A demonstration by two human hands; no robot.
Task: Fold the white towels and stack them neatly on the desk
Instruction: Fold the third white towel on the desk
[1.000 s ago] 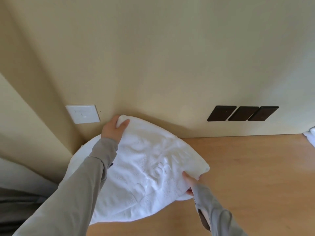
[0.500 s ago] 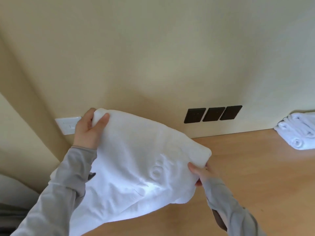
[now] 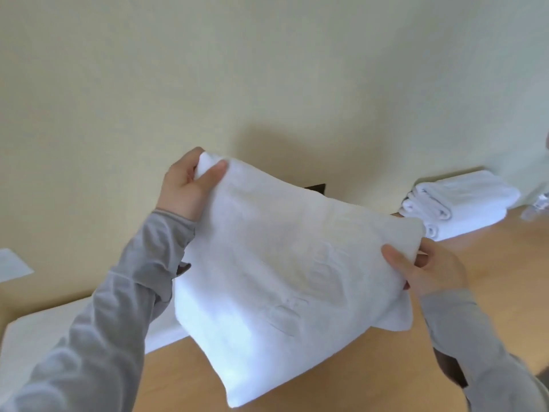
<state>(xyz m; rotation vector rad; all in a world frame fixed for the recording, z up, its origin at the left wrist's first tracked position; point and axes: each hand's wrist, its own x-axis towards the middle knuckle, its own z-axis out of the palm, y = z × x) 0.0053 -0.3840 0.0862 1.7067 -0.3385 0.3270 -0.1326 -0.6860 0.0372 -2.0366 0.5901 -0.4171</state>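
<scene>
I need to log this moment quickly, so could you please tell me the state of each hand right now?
Left hand: closed, gripping the upper corner of the white towel.
Right hand: closed, pinching the towel's opposite corner.

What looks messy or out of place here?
Nothing stands out. The left hand and right hand each pinch a top corner of the white terry towel, held up mid-fold, and the stack of folded white towels sits tidily on the light wooden desk.
</scene>
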